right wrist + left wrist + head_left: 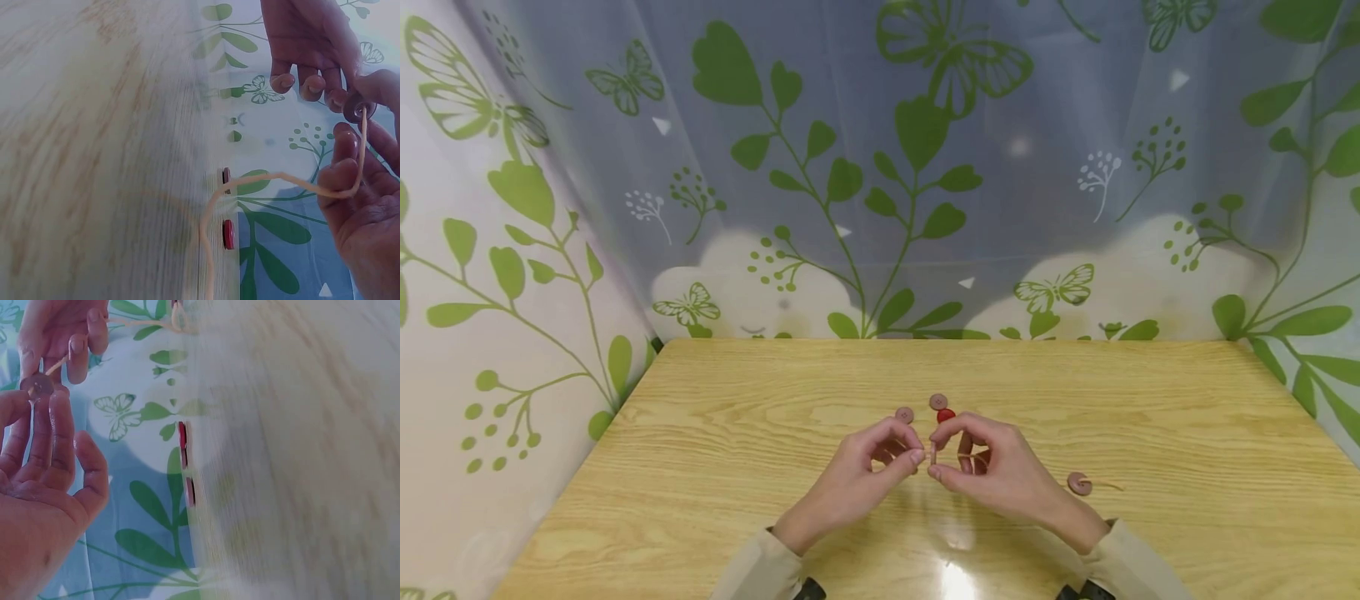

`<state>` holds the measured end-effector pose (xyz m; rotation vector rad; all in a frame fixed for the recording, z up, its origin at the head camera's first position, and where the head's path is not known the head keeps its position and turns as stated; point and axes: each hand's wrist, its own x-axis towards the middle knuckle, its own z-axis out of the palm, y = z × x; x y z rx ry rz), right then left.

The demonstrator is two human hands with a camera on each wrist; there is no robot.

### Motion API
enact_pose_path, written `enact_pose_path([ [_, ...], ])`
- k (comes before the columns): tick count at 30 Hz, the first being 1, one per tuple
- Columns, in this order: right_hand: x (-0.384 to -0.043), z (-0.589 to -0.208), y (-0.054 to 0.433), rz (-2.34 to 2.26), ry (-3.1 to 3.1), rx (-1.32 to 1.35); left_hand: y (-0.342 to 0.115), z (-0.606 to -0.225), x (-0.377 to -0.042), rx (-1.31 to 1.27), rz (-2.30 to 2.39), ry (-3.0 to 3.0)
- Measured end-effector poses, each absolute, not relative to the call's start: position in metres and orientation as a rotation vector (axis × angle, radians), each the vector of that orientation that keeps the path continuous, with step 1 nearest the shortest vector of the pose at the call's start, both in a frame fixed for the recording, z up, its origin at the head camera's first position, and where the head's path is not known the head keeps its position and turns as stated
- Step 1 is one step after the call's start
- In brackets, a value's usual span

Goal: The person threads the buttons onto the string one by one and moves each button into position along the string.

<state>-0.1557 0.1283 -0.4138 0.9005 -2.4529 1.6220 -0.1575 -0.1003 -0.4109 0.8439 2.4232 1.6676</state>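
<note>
My right hand (1000, 467) pinches a brown button (933, 454) between thumb and index finger, so it stands edge-on in the head view. A thin tan cord (275, 177) runs through the button's hole and crosses the right hand's other fingers. On the button's far face, the left hand (861, 471) pinches the short piece of cord that comes out there. The button's face (359, 107) shows in the right wrist view. Farther right lies another brown button (1079, 483), with a cord tail beside it.
Behind the hands, a brown button (904, 414), a second brown button (938, 402) and a red button (946, 415) lie on the wooden table (737, 400). The red one touches or nearly touches its brown neighbour. A leaf-patterned curtain (820, 275) hangs behind the table's back edge.
</note>
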Motion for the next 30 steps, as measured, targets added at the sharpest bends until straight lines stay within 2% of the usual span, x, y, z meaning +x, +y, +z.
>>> enact_pose_path([
  [30,-0.157,-0.419,0.137,1.499,-2.394,0.975,-0.124,-0.407,-0.159,0.821,1.722,2.501],
])
